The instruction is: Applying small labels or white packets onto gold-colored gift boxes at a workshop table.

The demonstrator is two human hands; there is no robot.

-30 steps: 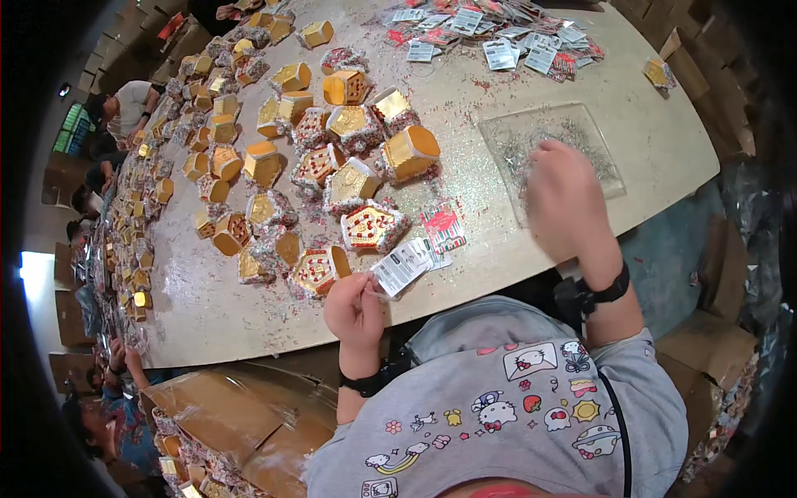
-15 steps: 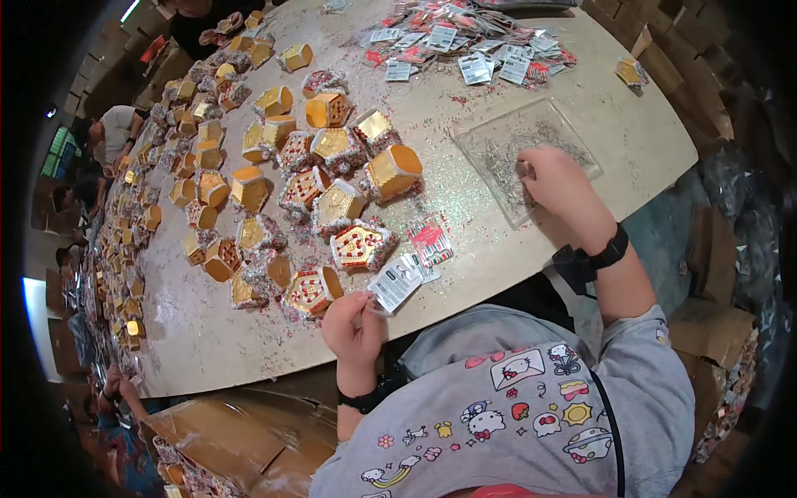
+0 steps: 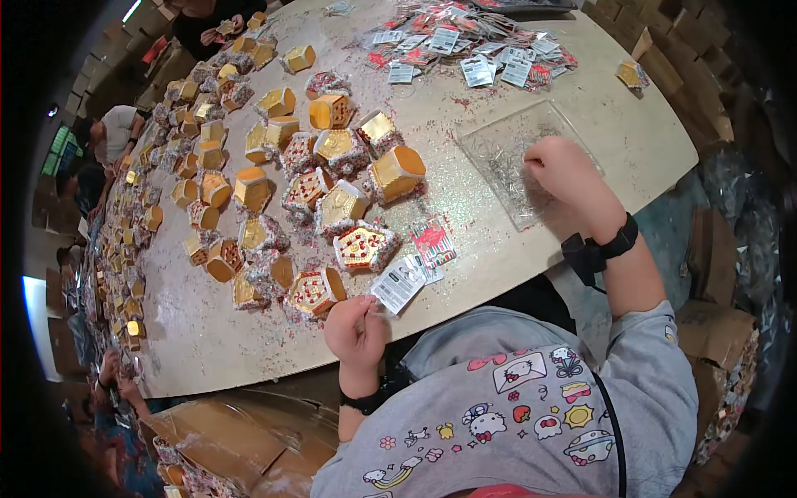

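Note:
My left hand (image 3: 357, 334) is closed in a pinch at the near corner of a white printed card tag (image 3: 398, 285), by the table's near edge. Just beyond that tag lies a red and white card tag (image 3: 432, 239). Over a shallow clear plastic tray (image 3: 496, 206) my right hand (image 3: 566, 176) is closed, thumb and fingertips together. Loose thin metal pins or wires (image 3: 508, 170) are scattered in the tray. Anything between the right fingertips is too small to make out. Nearest the left hand stands a gold house-shaped ornament (image 3: 312, 292) with red and white dots.
Many gold house ornaments (image 3: 340, 203) with glittery edges cover the table's left side. A heap of packaged tags (image 3: 477, 50) lies at the far side. Glitter is strewn over the tabletop (image 3: 415, 328). Cardboard boxes (image 3: 224, 436) stand beside me, and other people work at the far left.
My right hand has shifted slightly to the right over the tray, its fingertips away from the pins. My left hand keeps its pinch at the tag, almost unmoved.

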